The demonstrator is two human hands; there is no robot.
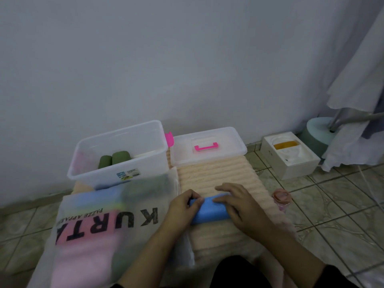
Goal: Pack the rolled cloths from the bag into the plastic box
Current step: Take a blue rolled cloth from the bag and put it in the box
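A blue rolled cloth (208, 212) lies on a ribbed peach mat (216, 177) in front of me. My left hand (181, 206) grips its left end, thumb and fingers curled round it. My right hand (239, 202) lies over its right half, fingers laid on top. The clear plastic box (83, 163) stands open at the back left with two green rolled cloths (114, 159) inside. A translucent bag (99, 225) printed KURTA lies at my left, with pink, blue and green cloths showing through it.
The box's clear lid (226, 156) with a pink handle rests on the mat against the wall. A white carton (291, 156) sits on the tiled floor at right, a small pink jar (280, 197) beside the mat. White drapery and a stand base fill the right edge.
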